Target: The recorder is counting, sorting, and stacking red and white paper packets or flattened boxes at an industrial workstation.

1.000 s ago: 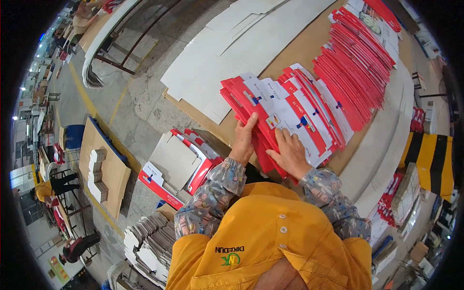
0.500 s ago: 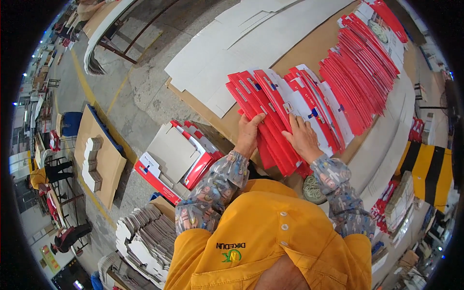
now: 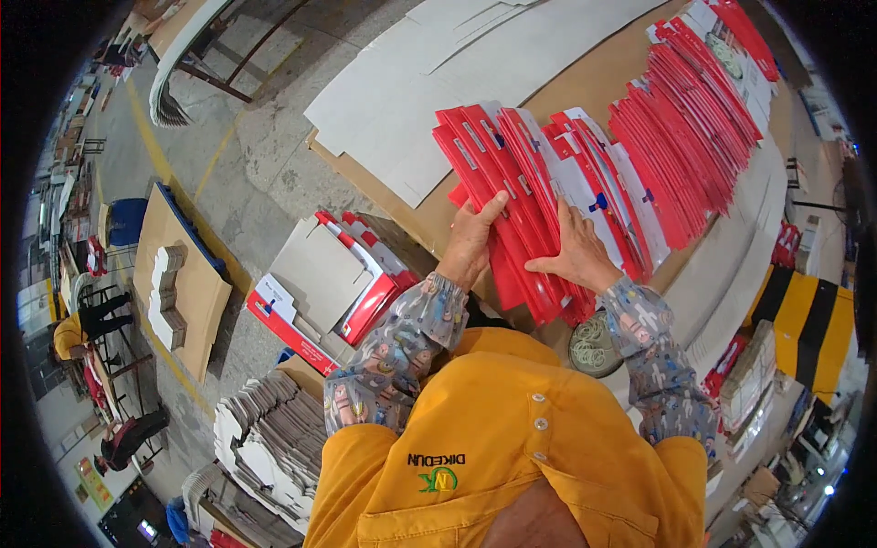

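A fanned stack of flat red and white cartons [image 3: 539, 183] lies on the brown cardboard-covered table [image 3: 585, 82] in front of me. My left hand [image 3: 470, 242] grips the left edge of that stack, thumb on top. My right hand [image 3: 575, 256] presses flat on the red cartons just to the right, fingers spread over them. A longer row of the same red cartons [image 3: 694, 110] runs away to the upper right. Both forearms wear patterned sleeves over a yellow jacket.
Large white card sheets [image 3: 438, 82] cover the table's far left. A bundle of rubber bands [image 3: 596, 347] sits by my right wrist. On the floor to the left are folded red and white boxes [image 3: 329, 283], grey card stacks [image 3: 265, 438] and a pallet [image 3: 178, 283]. Other people sit far left.
Both hands have slid a little up the stack, and the red cartons have fanned further apart toward the left.
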`<state>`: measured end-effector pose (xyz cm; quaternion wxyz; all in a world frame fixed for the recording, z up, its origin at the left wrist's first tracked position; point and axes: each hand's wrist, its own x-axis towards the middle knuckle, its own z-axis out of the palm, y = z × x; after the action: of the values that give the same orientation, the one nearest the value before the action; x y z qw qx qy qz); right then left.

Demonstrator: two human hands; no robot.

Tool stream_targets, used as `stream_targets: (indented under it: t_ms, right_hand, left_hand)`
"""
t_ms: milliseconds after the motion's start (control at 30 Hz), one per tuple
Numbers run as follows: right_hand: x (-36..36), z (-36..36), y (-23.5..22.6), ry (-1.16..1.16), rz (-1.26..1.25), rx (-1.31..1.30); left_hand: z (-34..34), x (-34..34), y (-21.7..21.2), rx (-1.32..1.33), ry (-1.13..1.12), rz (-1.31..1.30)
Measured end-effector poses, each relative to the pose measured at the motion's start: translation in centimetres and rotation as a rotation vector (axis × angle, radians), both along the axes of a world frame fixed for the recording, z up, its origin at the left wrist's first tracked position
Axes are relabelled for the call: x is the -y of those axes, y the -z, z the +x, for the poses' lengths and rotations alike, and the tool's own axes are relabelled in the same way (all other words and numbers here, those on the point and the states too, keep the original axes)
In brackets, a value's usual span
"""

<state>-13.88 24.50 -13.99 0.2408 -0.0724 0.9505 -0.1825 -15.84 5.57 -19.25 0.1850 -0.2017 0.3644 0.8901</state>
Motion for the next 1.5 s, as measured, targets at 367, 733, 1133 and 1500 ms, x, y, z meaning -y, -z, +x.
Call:
stream_targets:
  t_ms: [367,733,1133,1500]
  right_hand:
    - [-3.6,-1.1,3.1,-0.123,0.067,-0.217]
    - [5.1,1.3,-2.1,-0.205,0.03,-0.29]
    - [6.3,3.1,0.4,0.01,-0.422,-0.404]
    - [5.7,-6.2,-12.0,-0.178,-0.01,-0.821]
  left_hand:
    - [-0.5,-0.7,-0.5,-0.147,-0.029,-0.214]
    - [-1.1,0.9,1.5,0.009,-0.015,0.106]
    - [-1.3,3.1,-1.3,0.009,-0.152,-0.22]
    - [0.5,11.8,-12.9,-0.34,-0.003,-0.399]
